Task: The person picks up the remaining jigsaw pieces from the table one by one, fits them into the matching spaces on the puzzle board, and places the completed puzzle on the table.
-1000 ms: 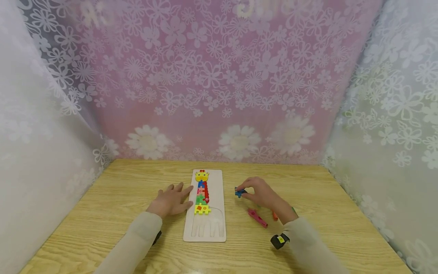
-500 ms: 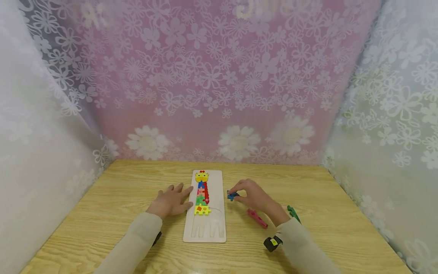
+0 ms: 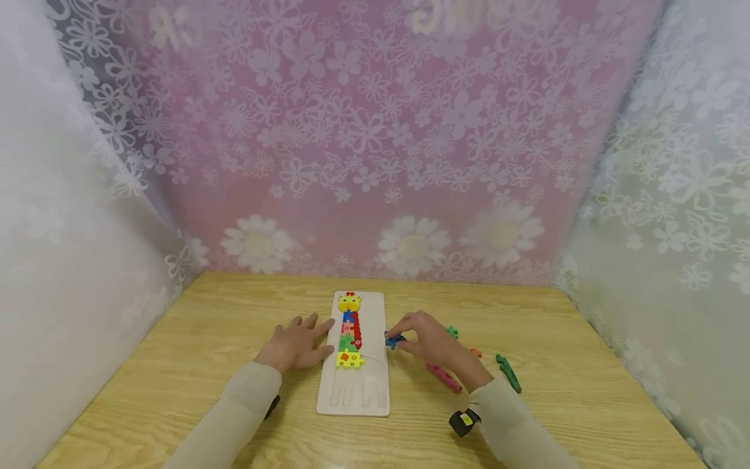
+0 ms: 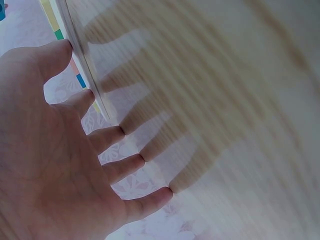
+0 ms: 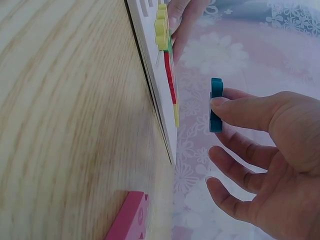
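Note:
A pale giraffe puzzle board (image 3: 373, 316) lies on the table, its yellow head, blue, pink, green and red neck parts and yellow piece (image 3: 349, 360) set in. The lower recesses hold no pieces. My left hand (image 3: 295, 345) lies spread beside the board; in the left wrist view, its thumb and index fingertips (image 4: 88, 95) touch the board's edge. Thumb and fingers of my right hand (image 3: 430, 340) pinch a blue puzzle piece (image 5: 216, 115). That piece is held up off the table, near the board's right edge in the head view.
Right of the board lie a pink piece (image 3: 445, 378), a long green piece (image 3: 508, 373), a small green piece (image 3: 453, 332) and an orange piece (image 3: 476, 352) partly behind the right wrist. Flowered curtains (image 3: 363, 163) stand behind the table and on both sides.
My right hand has moved left, bringing the blue puzzle piece to the board's right edge. Green and orange pieces now show beside that arm. My left hand stays in place.

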### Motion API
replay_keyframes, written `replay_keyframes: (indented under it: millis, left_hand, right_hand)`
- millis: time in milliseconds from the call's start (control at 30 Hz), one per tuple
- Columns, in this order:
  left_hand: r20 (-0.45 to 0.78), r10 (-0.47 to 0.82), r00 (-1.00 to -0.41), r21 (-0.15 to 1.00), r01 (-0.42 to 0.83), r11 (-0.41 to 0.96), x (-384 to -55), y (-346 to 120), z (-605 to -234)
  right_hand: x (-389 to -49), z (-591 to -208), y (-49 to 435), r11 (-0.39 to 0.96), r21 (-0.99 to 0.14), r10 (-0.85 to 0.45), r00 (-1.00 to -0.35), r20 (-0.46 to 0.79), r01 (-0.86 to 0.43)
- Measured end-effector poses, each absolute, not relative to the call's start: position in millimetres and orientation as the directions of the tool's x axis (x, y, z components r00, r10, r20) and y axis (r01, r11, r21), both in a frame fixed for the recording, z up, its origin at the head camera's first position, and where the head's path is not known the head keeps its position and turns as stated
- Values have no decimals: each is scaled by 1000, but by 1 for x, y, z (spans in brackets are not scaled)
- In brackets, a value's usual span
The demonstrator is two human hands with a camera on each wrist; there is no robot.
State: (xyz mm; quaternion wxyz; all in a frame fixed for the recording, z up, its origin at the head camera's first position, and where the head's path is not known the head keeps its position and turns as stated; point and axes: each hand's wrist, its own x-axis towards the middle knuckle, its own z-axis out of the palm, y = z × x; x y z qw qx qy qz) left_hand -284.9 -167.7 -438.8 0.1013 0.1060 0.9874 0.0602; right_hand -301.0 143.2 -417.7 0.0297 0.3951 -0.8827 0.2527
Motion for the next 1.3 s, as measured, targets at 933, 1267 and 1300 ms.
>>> replay_keyframes:
  millis: [933,1267,1300]
  left_hand:
    - [-189,226,-956,170,195,966,-285,-169,-436]
    - [-188,222,-957,168,191,967,-284,-167,-435]
    - [-187,221,-957,166,191,967,-284,-167,-434]
  right_hand:
    - [-300,-420,124,559,-375,-718,-658,227,-739]
    - [-299,-423,113,557,-397,-722,-662,204,-730]
    - [-299,-423,112,561,-396,-720,-665,201,-727]
